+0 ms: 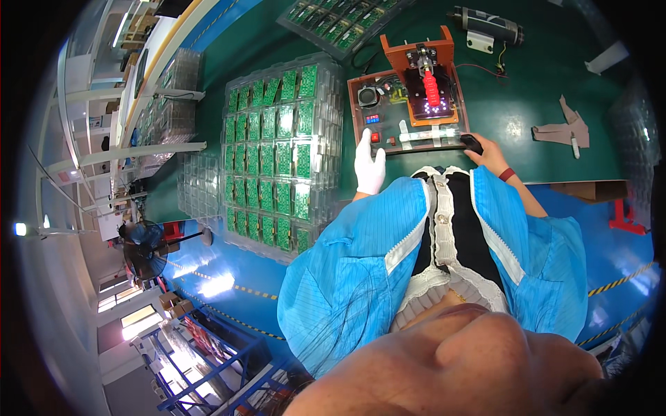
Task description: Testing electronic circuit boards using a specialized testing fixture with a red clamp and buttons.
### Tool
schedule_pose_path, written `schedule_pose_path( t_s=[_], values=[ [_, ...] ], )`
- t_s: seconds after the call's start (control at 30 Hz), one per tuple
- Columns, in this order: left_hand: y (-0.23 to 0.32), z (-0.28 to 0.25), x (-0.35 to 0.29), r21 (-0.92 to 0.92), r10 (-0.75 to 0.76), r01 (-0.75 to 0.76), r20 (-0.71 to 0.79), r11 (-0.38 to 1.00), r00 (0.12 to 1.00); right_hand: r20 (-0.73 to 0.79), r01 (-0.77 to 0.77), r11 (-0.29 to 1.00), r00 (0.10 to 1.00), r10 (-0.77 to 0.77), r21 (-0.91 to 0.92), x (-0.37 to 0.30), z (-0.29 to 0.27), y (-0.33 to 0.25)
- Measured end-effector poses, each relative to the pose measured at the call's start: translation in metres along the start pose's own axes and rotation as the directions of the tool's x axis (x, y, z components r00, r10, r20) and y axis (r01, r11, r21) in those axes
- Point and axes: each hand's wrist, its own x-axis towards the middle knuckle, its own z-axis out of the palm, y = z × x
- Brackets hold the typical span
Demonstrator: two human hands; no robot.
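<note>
My left hand (pixel 370 168), in a white glove, is at the front left corner of an orange-brown test fixture (pixel 358 89). Its fingers are apart and it holds nothing. Beside its fingertips are a red switch (pixel 375 137) and a small digital display (pixel 372 118). At the front right corner, my bare right hand (pixel 491 157) is closed on a small black object (pixel 472 144), whose kind I cannot make out. A toggle clamp with a red handle (pixel 431 89) stands on the fixture above lit white spots. Whether a circuit board lies under it is unclear.
Left of the fixture, stacked clear plastic trays (pixel 326 145) hold many green circuit boards (pixel 285 119). Another board tray (pixel 340 45) lies at the back. A cylindrical motor (pixel 489 25) with wires sits back right. A cut cardboard piece (pixel 563 132) lies on the green table (pixel 510 114).
</note>
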Motion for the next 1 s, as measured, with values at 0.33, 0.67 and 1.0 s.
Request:
schedule_pose_path(
  t_s=[0.33,0.67,1.0],
  values=[
    [-0.026,-0.01,0.028,0.025,-0.242,0.244,-0.065,0.969,0.968,-0.307,-0.173,0.856,0.883,0.354,0.487,0.002,-0.013,0.025],
    [-0.038,-0.005,0.039,-0.189,-0.351,0.363,0.095,0.913,0.932,-0.417,-0.14,0.724,0.737,0.532,0.676,-0.004,-0.03,0.03],
    [-0.037,-0.005,0.042,-0.272,-0.386,0.404,0.121,0.873,0.915,-0.407,-0.155,0.745,0.756,0.512,0.649,0.01,-0.028,0.02]
  ],
)
